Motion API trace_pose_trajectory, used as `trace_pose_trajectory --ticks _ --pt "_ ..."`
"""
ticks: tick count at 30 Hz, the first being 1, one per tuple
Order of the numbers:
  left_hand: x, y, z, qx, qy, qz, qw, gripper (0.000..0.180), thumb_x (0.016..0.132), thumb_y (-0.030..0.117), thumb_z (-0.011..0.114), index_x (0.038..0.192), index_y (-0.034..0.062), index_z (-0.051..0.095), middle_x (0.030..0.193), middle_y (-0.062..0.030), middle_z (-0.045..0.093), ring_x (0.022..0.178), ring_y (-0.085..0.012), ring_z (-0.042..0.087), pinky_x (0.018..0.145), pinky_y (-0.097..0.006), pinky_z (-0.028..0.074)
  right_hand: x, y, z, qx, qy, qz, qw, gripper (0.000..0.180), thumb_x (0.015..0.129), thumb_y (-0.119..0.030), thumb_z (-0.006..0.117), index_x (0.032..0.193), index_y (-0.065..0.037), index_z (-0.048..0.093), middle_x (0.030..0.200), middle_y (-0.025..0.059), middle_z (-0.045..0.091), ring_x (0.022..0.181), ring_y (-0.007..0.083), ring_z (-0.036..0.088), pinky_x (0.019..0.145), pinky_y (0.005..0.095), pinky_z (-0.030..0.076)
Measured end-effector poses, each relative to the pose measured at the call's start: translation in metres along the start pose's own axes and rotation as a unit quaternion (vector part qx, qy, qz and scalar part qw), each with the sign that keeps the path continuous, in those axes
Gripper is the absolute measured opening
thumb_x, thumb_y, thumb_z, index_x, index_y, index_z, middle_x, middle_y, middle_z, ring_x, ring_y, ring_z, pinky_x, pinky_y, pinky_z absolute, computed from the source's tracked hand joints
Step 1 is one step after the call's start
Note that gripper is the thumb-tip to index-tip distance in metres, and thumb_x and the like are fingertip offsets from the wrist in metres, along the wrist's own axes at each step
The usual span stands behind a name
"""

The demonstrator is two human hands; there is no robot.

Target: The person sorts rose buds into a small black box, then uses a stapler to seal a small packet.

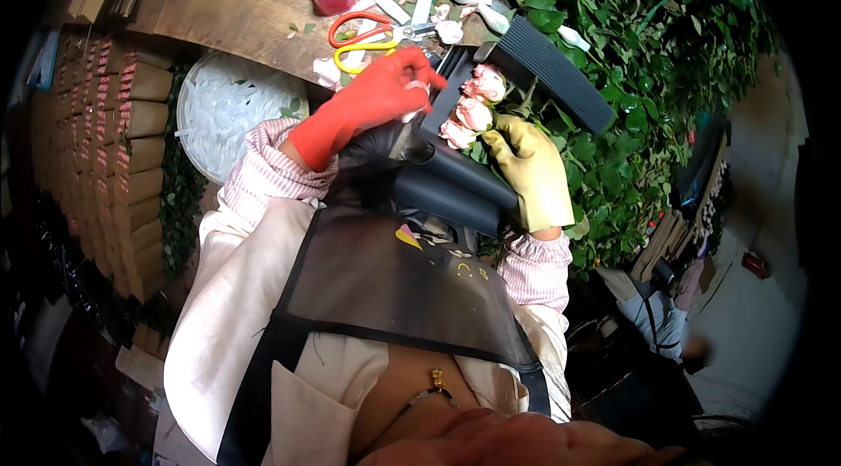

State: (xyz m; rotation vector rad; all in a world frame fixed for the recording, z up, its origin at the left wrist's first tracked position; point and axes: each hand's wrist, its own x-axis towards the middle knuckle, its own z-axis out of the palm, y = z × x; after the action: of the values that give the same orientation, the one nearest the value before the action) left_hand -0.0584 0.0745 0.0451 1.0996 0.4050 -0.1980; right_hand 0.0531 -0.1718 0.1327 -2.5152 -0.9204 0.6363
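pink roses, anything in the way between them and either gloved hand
A dark grey strip lies between the red-gloved left hand and the pink roses. On the other side, nothing visible blocks the yellow-gloved right hand; it is right beside the roses, though whether it touches them is hard to tell.

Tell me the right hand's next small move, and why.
Perhaps steady the lowest pink rose with the yellow-gloved right hand: its fingers are already close to that bloom, which ends a slanting row of three.
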Motion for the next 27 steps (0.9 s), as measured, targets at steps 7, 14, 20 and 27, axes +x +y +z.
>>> trace_pose_trajectory --ticks 7,14,20,27 --pt "0.009 -0.002 0.026 0.063 -0.024 0.025 0.997 0.023 0.097 0.008 0.071 0.119 0.0083 0.076 0.102 -0.0031 0.075 0.085 -0.0099 0.066 0.077 -0.027 0.053 -0.005 0.042 0.024 0.227 -0.032 0.113 0.967 0.021 0.101 -0.02 0.078 0.114 -0.003 0.072 0.083 0.004 0.068 0.074 0.0102 0.061 0.07 0.0268 0.051" --pt "0.015 -0.021 0.032 0.118 -0.045 0.116 0.985 0.021 0.098 0.016 0.077 0.118 0.0097 0.08 0.118 -0.0085 0.073 0.113 -0.0224 0.07 0.1 -0.036 0.054 -0.001 0.028 0.02 0.307 -0.057 0.153 0.938 0.017 0.104 -0.014 0.075 0.113 0.0 0.072 0.083 -0.0023 0.069 0.073 0.0043 0.059 0.065 0.0219 0.047" --pt "0.018 -0.012 0.032 0.142 -0.066 0.096 0.983 0.019 0.096 0.017 0.08 0.112 0.008 0.079 0.113 -0.0083 0.072 0.11 -0.0222 0.069 0.099 -0.035 0.053 -0.002 0.04 0.022 0.304 -0.059 0.149 0.939 0.019 0.104 -0.016 0.075 0.114 -0.001 0.071 0.082 -0.002 0.068 0.073 0.0048 0.06 0.065 0.0231 0.048" --pt "0.014 -0.013 0.022 0.162 -0.093 0.097 0.977 0.016 0.096 0.016 0.079 0.109 0.0068 0.079 0.105 -0.0043 0.072 0.106 -0.0199 0.069 0.096 -0.034 0.053 -0.003 0.03 0.017 0.124 -0.03 0.081 0.989 0.02 0.101 -0.021 0.078 0.111 -0.005 0.071 0.087 0.0085 0.073 0.074 0.0186 0.068 0.07 0.0322 0.054"
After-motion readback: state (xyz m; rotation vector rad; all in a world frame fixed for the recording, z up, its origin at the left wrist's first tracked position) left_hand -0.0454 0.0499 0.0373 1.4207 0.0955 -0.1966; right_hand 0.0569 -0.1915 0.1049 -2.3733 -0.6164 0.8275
